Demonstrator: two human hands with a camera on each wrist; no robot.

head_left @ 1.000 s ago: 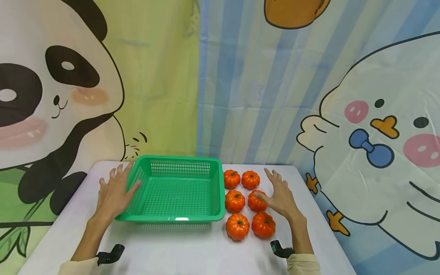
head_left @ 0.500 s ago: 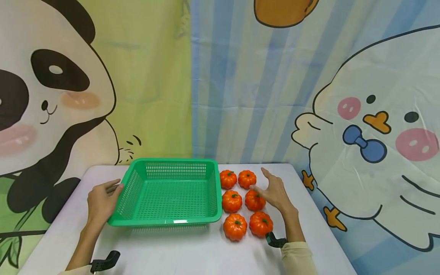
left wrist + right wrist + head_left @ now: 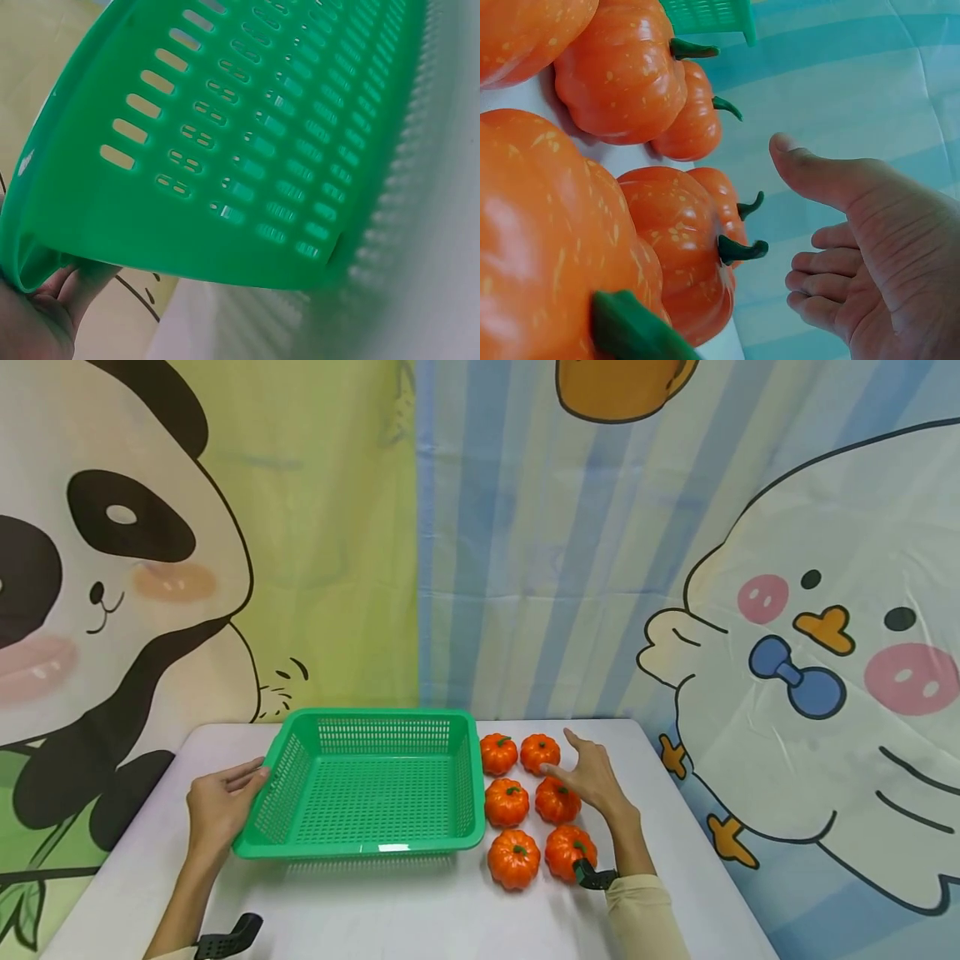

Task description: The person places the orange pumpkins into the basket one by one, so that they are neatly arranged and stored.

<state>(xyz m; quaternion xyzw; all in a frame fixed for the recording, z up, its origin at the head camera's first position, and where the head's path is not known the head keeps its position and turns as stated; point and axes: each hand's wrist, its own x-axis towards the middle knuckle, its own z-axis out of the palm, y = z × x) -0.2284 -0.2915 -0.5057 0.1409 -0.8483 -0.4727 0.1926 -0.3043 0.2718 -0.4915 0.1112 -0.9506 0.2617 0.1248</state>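
A green plastic basket (image 3: pixel 358 848) with slotted walls stands on the white table, with nothing inside it. My left hand (image 3: pixel 216 814) grips its left rim; in the left wrist view, fingers (image 3: pixel 81 289) reach under the rim. Several orange toy pumpkins (image 3: pixel 513 860) with green stems sit in two columns just right of the basket. Above the right column hovers my right hand (image 3: pixel 597 781), thumb spread and fingers loosely extended. The right wrist view shows that hand apart from the nearby pumpkin (image 3: pixel 679 247).
The white table (image 3: pixel 375 918) extends in front of the basket and to the right of the pumpkins. Behind it hangs a curtain (image 3: pixel 510 543) printed with a panda and a white bird. Each wrist carries a small black camera mount (image 3: pixel 228 937).
My left hand has come down from beside the basket's left wall and taken hold of the rim. The right hand has shifted slightly, still over the pumpkins. The head view has turned a little.
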